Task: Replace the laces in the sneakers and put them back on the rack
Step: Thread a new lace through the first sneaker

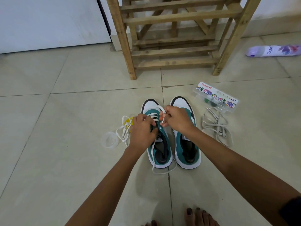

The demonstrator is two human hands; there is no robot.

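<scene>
**Threading the new lace up the left sneaker**

The left sneaker (158,144) sits on the floor (65,111) beside the right sneaker (186,141), both at about 6 o'clock from the wooden rack (174,51); a white lace (154,117) already crosses the lowest eyelets of the left one, while the right shows none. The left hand (142,131) rests on the sneaker's 9 o'clock edge with fingers curled at the eyelet row, seemingly steadying it; whether it also pinches the lace I cannot tell. The right hand (176,119) pinches a loop of lace between thumb and fingertips, just above the tongue.

To do this well, I judge: keep the lace flat, not twisted; feed the tip from the same side at every eyelet; pull each crossing snug before the next; keep both ends even; mind the slack trailing past the heel (162,171).

At 3 o'clock lies a grey lace (216,126); at 9 o'clock a second white lace (124,132).
</scene>
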